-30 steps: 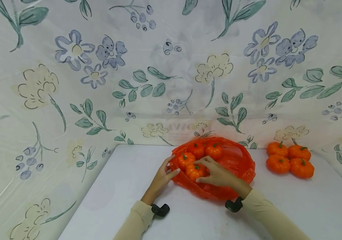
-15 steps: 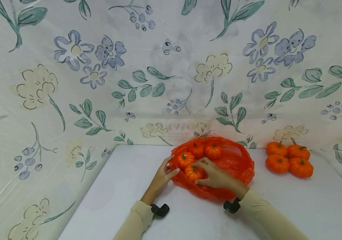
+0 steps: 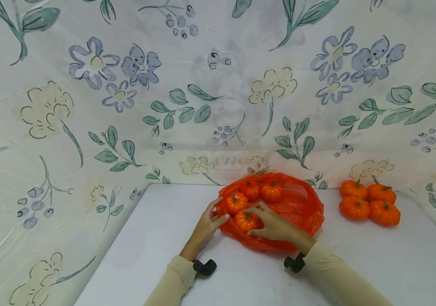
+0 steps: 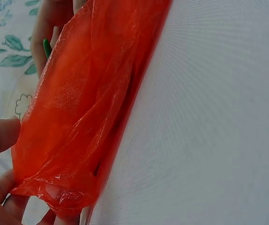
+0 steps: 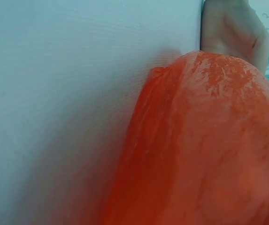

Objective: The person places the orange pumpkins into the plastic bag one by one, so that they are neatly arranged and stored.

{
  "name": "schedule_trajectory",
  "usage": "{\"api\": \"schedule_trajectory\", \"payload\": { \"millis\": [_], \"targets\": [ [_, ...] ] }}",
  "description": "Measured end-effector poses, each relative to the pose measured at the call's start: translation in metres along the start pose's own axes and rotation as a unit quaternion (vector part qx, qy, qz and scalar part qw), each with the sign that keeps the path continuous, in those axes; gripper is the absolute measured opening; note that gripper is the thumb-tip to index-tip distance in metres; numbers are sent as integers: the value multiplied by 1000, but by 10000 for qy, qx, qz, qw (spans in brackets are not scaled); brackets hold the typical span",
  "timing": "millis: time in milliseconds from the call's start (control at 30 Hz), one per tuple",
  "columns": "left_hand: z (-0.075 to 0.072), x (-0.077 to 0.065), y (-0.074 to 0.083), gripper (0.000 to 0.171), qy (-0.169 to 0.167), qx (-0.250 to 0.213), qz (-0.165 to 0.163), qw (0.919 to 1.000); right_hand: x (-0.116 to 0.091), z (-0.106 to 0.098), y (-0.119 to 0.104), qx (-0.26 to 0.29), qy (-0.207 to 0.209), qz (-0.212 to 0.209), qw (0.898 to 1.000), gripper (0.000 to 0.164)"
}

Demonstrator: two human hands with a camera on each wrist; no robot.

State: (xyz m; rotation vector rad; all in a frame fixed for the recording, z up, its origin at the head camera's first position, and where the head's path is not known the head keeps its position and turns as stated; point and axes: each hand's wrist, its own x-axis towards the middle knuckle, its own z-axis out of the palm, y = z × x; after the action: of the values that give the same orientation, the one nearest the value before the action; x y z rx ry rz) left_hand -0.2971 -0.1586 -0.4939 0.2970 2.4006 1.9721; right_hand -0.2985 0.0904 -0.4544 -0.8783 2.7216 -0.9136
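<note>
Hands (image 3: 204, 224) (image 3: 275, 224) hold a crinkled plastic bag (image 3: 302, 208) and ribbed round pumpkin (image 3: 246, 222)

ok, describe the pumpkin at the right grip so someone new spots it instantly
On the white table, find the open red plastic bag. Four orange pumpkins with green stems cluster in its left half. Take the front pumpkin, closest to the person: the only one framed by the thumb and fingers of the right grip.
</note>
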Motion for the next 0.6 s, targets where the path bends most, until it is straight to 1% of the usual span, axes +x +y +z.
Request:
{"api": "schedule_trajectory", "payload": {
  "millis": [267, 600],
  "targets": [
    [0, 1, 1, 64, -5, -15, 1, 10000, 1, 2, 4, 44, -84, 240, 9997, 64],
    [1, 0, 0, 64, 25, -19, -56, 10000, 0, 2, 6, 41, -137, 221, 9997, 65]
  ]
}}
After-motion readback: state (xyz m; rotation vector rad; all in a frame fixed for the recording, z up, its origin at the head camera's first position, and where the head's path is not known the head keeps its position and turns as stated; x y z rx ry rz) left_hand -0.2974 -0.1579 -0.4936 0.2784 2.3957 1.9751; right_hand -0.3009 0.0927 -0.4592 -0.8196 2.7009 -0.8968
